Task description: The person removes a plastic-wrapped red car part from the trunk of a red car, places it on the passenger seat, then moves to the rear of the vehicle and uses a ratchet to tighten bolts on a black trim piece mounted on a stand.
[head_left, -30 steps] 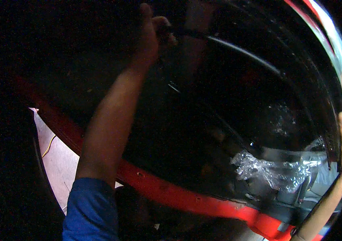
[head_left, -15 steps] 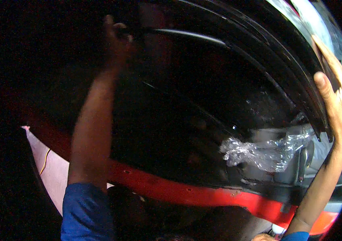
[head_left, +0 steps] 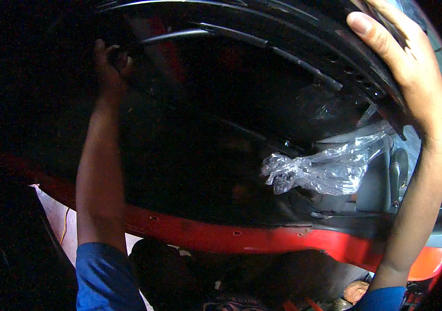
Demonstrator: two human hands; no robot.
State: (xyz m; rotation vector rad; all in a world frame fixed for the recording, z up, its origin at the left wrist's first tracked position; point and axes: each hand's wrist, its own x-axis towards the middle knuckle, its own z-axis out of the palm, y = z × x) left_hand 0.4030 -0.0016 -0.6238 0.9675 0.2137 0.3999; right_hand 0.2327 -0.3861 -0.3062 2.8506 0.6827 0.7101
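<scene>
A long black curved panel [head_left: 278, 52] with glossy ribs and small holes arcs across the upper part of the view. My right hand [head_left: 413, 78] grips its right end, the thumb lying on the near face and the fingers reaching over the far edge. In deep shadow at the upper left, my left hand [head_left: 113, 65] is raised with its fingers curled. A dark thing seems to be in them, too dim to name; whether it belongs to the panel I cannot tell.
Below runs a red car sill [head_left: 195, 230] with small holes. Crumpled clear plastic [head_left: 330, 168] hangs by a grey seat [head_left: 374, 189] at right. A yellowish wire [head_left: 66, 226] crosses the pale ground at lower left. Much of the interior is black with shadow.
In the picture, the panel's right end and my right hand have come up and leftward, the hand looking larger. My left hand appears further left and slightly lower. The whole view has shifted too.
</scene>
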